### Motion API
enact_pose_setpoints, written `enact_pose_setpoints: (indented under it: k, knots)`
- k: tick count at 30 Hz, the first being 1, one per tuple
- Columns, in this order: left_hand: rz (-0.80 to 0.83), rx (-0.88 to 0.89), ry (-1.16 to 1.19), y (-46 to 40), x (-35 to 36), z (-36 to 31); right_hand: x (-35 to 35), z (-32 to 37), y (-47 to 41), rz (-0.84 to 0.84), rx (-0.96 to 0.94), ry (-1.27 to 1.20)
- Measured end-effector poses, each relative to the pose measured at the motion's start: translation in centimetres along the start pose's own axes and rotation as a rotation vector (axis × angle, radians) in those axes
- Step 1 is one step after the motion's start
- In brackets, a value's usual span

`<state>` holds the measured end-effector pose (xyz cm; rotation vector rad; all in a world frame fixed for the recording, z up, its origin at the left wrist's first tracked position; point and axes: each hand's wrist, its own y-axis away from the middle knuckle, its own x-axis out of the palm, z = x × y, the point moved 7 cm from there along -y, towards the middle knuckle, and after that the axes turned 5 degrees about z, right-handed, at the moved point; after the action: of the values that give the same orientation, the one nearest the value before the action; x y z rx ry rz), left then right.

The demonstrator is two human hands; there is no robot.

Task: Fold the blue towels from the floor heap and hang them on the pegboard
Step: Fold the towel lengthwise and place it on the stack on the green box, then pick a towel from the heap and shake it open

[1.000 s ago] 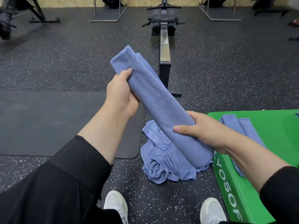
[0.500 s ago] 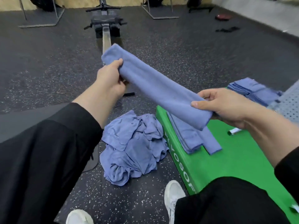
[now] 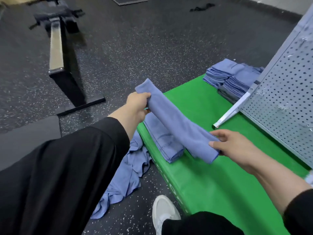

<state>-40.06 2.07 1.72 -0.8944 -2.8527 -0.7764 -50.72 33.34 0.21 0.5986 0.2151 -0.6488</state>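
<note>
Lengthwise, the folded blue towel [image 3: 176, 119] stretches, slanted, between both hands.

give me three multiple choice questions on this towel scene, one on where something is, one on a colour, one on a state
1. Where is the unfolded towel heap?
A. on the floor beside the box
B. on the pegboard
C. on the rowing machine

2. What colour is the box under the folded towels?
A. red
B. green
C. yellow

3. How is the long folded towel held?
A. left hand only
B. lying free
C. gripped at both ends

Key: 1 A, it lies on speckled flooring; 2 B, its top is bright green; 3 C, left hand and right hand each hold an end.
</note>
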Motion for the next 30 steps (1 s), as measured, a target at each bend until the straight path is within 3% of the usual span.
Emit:
enact_pose_setpoints:
  k: [8,11,13,15,18,22,25,30]
  knots:
    - [0.032,-0.073,-0.262,-8.3,5.9,4.1,-0.9,-6.7,-5.6,-0.112,0.08,-0.069]
    - [-0.07,0.053,-0.761,-10.3,5.5,3.1,0.4,-8.9,-9.1,-0.051,0.119,0.099]
    - [-0.079,0.239,-1.096,-9.8,6.1,2.8,1.5,-9.8,-10.8,-0.05,0.096,0.418]
    - [0.074,0.39,-1.31,-7.7,8.2,4.9,2.4,-9.7,-11.3,-0.114,-0.024,0.677]
    - [0.398,0.553,-1.629,-3.9,11.7,9.9,3.7,-9.3,-11.3,-0.132,-0.169,0.831]
    - [0.685,0.613,-1.977,-0.3,13.2,15.6,4.5,-9.1,-11.5,-0.047,-0.151,0.954]
    - [0.731,0.567,-2.006,0.0,12.7,16.9,3.8,-7.4,-11.6,-0.104,-0.132,0.806]
    - [0.5,0.599,-1.576,0.6,9.1,11.3,4.8,-1.0,-10.9,-0.159,-0.275,0.607]
